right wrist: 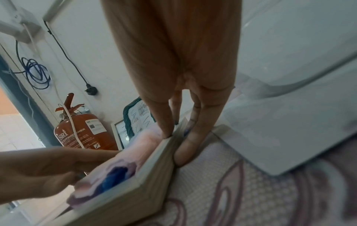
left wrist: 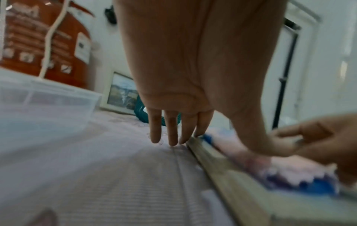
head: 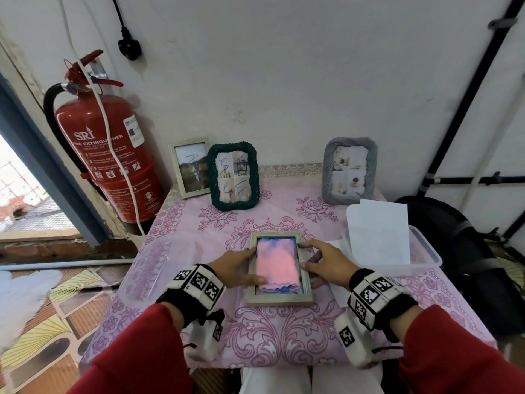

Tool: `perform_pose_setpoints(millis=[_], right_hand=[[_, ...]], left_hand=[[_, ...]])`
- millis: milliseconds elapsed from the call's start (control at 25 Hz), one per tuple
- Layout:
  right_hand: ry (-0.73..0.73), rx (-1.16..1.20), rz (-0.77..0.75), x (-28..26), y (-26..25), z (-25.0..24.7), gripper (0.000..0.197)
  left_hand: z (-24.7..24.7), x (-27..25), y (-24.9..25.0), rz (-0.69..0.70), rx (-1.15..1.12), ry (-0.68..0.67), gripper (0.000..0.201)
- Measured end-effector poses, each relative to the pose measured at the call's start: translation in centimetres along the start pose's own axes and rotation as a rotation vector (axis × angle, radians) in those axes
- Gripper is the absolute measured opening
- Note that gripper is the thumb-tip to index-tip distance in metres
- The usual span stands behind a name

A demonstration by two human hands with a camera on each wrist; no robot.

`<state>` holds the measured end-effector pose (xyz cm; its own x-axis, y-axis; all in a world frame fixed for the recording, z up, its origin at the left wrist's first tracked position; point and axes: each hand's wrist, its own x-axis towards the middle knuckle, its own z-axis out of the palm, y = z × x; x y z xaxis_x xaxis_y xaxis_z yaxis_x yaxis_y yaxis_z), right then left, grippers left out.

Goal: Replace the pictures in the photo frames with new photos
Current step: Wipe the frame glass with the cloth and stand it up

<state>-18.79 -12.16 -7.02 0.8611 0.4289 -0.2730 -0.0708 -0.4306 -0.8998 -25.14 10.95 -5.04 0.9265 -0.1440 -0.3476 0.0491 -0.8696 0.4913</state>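
A light wooden photo frame (head: 279, 298) lies flat in the middle of the pink flowered table (head: 284, 336). A pink and blue picture (head: 277, 263) sits in its opening. My left hand (head: 241, 265) lies along the frame's left side with straight fingers (left wrist: 172, 130) touching the cloth and the rail, and its thumb presses on the picture. My right hand (head: 321, 260) braces the right rail (right wrist: 154, 162): the thumb tip rests on the rail's top and straight fingers (right wrist: 187, 149) lean against its outer side. Three other frames stand at the back: a pale one (head: 189, 167), a green rope one (head: 233, 176), a grey one (head: 350, 170).
A clear plastic box (head: 426, 251) with white sheets (head: 377, 231) stands right of the frame. Another clear container (head: 153, 268) sits at the table's left edge. A red fire extinguisher (head: 105, 157) hangs on the wall at the left. A dark chair (head: 460, 240) is at the right.
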Motion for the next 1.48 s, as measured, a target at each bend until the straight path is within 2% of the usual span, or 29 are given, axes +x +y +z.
perform_pose_setpoints(millis=[80,160,200,280,480,680,840,1120,1280,1480], right_hand=[[-0.01,0.027,0.006,0.1,0.3,0.0,0.049],[-0.015,0.045,0.013,0.1,0.4,-0.1,0.052],[-0.015,0.051,0.015,0.2,0.5,-0.1,0.052],[-0.014,0.069,0.02,0.3,0.8,-0.2,0.052],[0.012,0.121,0.013,0.4,1.7,0.0,0.049],[0.026,0.147,0.009,0.7,2.1,0.1,0.048],[0.03,0.155,0.014,0.8,2.3,0.1,0.049],[0.037,0.177,0.034,0.6,1.8,0.2,0.049],[0.034,0.152,0.064,0.2,1.1,0.2,0.049],[0.018,0.112,0.133,0.6,0.1,0.1,0.044]], left_hand=[[0.0,0.4,0.6,-0.059,-0.113,0.17,0.052],[0.5,1.0,1.5,-0.152,-0.159,0.378,0.038],[0.9,1.3,1.9,-0.177,-0.166,0.412,0.034],[1.8,1.7,2.9,-0.211,-0.195,0.401,0.031],[3.0,2.6,3.7,-0.274,-0.222,0.378,0.045],[3.1,2.5,4.0,-0.131,-0.269,0.445,0.047],[3.1,2.6,4.4,-0.126,-0.204,0.429,0.051],[2.1,3.0,3.9,-0.094,-0.532,0.477,0.042],[0.5,2.2,2.6,-0.082,-0.662,0.562,0.037],[-3.6,-0.9,0.4,-0.034,-0.606,0.724,0.035]])
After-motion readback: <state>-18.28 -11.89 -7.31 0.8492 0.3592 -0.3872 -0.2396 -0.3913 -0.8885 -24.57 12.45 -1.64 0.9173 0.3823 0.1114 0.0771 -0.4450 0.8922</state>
